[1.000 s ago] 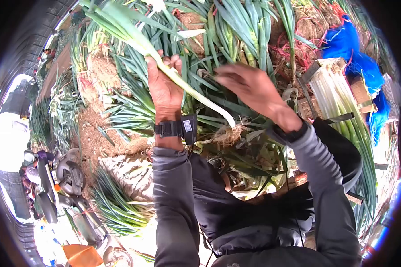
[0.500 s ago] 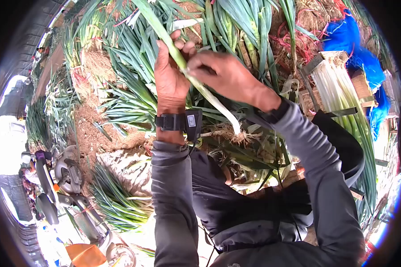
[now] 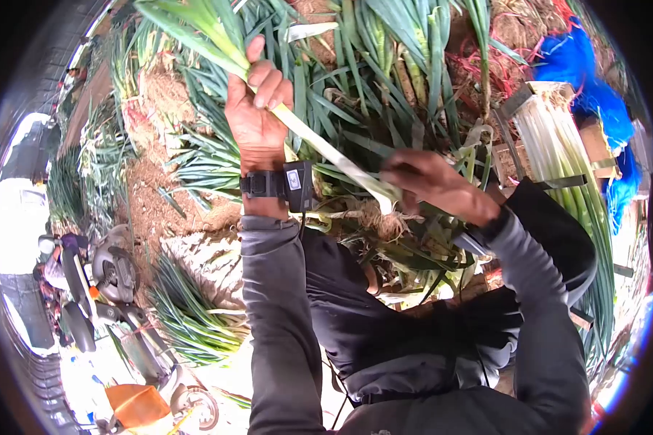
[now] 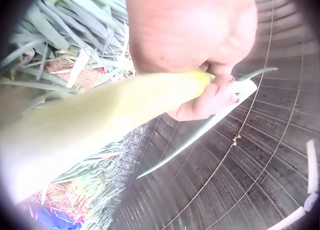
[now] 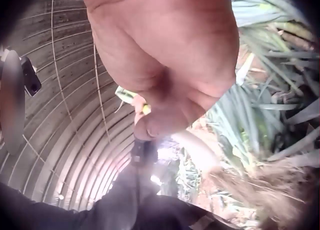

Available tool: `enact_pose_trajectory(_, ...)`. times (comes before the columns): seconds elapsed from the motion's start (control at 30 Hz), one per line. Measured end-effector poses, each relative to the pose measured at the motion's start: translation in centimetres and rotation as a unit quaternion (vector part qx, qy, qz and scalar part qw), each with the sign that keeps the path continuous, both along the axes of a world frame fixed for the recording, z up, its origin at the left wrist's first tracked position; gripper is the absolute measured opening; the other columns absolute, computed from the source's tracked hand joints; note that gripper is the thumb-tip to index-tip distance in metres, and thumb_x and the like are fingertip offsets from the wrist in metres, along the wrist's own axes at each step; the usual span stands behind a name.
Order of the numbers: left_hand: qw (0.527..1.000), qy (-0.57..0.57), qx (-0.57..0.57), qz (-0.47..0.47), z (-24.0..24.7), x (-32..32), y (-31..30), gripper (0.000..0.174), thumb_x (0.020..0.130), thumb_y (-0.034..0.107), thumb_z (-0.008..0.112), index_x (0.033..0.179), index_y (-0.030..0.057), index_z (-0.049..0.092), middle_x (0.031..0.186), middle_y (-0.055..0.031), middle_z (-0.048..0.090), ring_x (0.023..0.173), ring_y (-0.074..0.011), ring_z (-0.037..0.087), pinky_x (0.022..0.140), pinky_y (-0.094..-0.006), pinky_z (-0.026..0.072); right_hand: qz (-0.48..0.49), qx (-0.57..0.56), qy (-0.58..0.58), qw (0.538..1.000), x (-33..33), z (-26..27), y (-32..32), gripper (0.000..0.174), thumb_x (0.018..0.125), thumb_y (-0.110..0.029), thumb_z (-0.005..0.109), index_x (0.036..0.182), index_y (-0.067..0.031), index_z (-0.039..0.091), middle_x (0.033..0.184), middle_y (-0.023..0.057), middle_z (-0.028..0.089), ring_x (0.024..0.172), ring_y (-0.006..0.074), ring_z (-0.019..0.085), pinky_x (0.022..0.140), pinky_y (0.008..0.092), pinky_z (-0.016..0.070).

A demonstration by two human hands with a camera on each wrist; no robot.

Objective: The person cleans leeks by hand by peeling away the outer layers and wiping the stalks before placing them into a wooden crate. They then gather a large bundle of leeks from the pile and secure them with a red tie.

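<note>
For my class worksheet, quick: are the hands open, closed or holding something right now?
Left hand: holding a leek, curled round it.
Right hand: cannot tell whether it holds anything; blurred, near the leek's roots.

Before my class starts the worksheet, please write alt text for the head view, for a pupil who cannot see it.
A person's left hand grips a long leek-like stalk; the right hand, blurred, is near its roots. Leafy bunches lie beyond, with a white-and-green bundle and blue material at the picture's right.
</note>
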State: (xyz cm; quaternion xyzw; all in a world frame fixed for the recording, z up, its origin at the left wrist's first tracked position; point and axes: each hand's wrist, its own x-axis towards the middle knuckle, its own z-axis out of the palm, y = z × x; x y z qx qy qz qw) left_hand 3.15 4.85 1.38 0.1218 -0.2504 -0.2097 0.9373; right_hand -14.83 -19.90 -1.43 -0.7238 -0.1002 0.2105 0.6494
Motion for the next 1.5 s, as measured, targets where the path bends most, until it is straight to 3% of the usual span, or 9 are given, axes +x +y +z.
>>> enact_pose_trajectory(0.23,0.997,-0.006,-0.047,0.063,-0.2,1.9,4.6,0.042,0.105,0.017,0.054,0.135,-0.0123,0.051,0.079,0.0015,0.051,0.06,-0.0076,0.043,0.058,-0.0247,0.04,0.242,-0.388,-0.095,0.884,-10.9,-16.7,-7.0,0.036,0.105,-0.035,0.055,0.109,-0.0009,0.064,0.102,0.017,0.072,0.077,0.029,0.074,0.07,0.0434,0.0581)
enact_pose_trajectory(0.33,0.995,-0.002,-0.052,0.085,-0.2,1.6,4.9,0.042,0.105,0.016,0.054,0.136,-0.0118,0.05,0.079,0.0017,0.049,0.06,-0.0083,0.042,0.059,-0.0257,0.0398,-0.039,-0.174,0.106,0.978,-7.0,-8.5,-3.6,0.041,0.103,-0.04,0.057,0.112,-0.0006,0.063,0.109,0.018,0.07,0.088,0.0341,0.073,0.075,0.0463,0.0562)
enact_pose_trajectory(0.5,0.989,0.027,-0.019,0.146,-0.9,2.1,5.1,0.038,0.103,0.018,0.059,0.129,-0.0087,0.055,0.083,0.0009,0.053,0.063,-0.0094,0.046,0.061,-0.0263,0.0415,-0.098,-0.324,-0.425,0.839,-0.8,-6.0,1.6,0.036,0.101,-0.037,0.062,0.11,-0.0015,0.06,0.099,0.0136,0.068,0.072,0.0216,0.069,0.06,0.0341,0.0566)
enact_pose_trajectory(0.63,0.984,0.042,-0.014,0.173,-2.0,3.0,6.6,0.036,0.1,0.018,0.063,0.124,-0.0075,0.056,0.085,-0.0002,0.057,0.065,-0.0102,0.047,0.062,-0.0266,0.042,0.044,-0.384,-0.346,0.855,-1.1,-7.9,3.6,0.043,0.101,-0.038,0.062,0.127,-0.0034,0.057,0.113,0.0172,0.066,0.089,0.0261,0.07,0.073,0.0376,0.058)
enact_pose_trajectory(0.77,0.948,0.066,0.052,0.307,-3.2,3.5,8.5,0.03,0.102,0.032,0.061,0.112,0.0043,0.057,0.083,-0.0027,0.056,0.066,-0.0137,0.049,0.064,-0.0297,0.0448,-0.043,0.1,-0.361,0.926,-4.4,-15.4,-0.7,0.043,0.1,-0.028,0.062,0.136,-0.005,0.055,0.112,0.0169,0.063,0.091,0.0259,0.07,0.075,0.038,0.0573)
enact_pose_trajectory(0.93,0.928,0.129,0.095,0.336,-3.4,2.7,6.4,0.037,0.103,0.04,0.059,0.098,0.005,0.051,0.087,-0.0035,0.056,0.07,-0.0145,0.047,0.066,-0.0297,0.0419,-0.057,-0.374,-0.29,0.879,-4.2,-10.5,-3.8,0.044,0.095,-0.023,0.07,0.135,-0.0079,0.06,0.115,0.0145,0.065,0.093,0.0276,0.07,0.078,0.0389,0.059)
enact_pose_trajectory(1.1,0.933,0.143,0.122,0.307,-2.4,2.2,2.8,0.03,0.108,0.033,0.047,0.1,0.0037,0.049,0.087,-0.0054,0.055,0.071,-0.0151,0.047,0.067,-0.03,0.0434,-0.164,-0.288,-0.388,0.86,3.8,-4.5,3.3,0.037,0.094,-0.021,0.07,0.126,-0.0043,0.064,0.111,0.0127,0.066,0.093,0.0302,0.069,0.074,0.0391,0.0585)
enact_pose_trajectory(1.3,0.879,0.195,0.184,0.393,-1.8,1.5,1.6,0.011,0.097,0.011,0.057,0.105,0.006,0.052,0.092,-0.007,0.057,0.075,-0.0184,0.052,0.069,-0.0326,0.0471,-0.077,-0.397,-0.469,0.785,4.4,-7.6,6.1,0.013,0.093,-0.016,0.066,0.089,-0.0047,0.06,0.077,0.0053,0.056,0.064,0.022,0.06,0.053,0.0396,0.0504)
enact_pose_trajectory(1.5,0.88,0.173,0.112,0.429,-3.9,4.2,4.3,0.014,0.096,0.005,0.062,0.106,0.0086,0.053,0.089,-0.0037,0.053,0.071,-0.0177,0.051,0.066,-0.0346,0.0504,0.186,-0.303,-0.395,0.847,-6.4,-14.0,-0.4,0.032,0.083,-0.006,0.068,0.115,-0.0052,0.065,0.105,0.0132,0.064,0.093,0.0313,0.067,0.074,0.0423,0.0559)
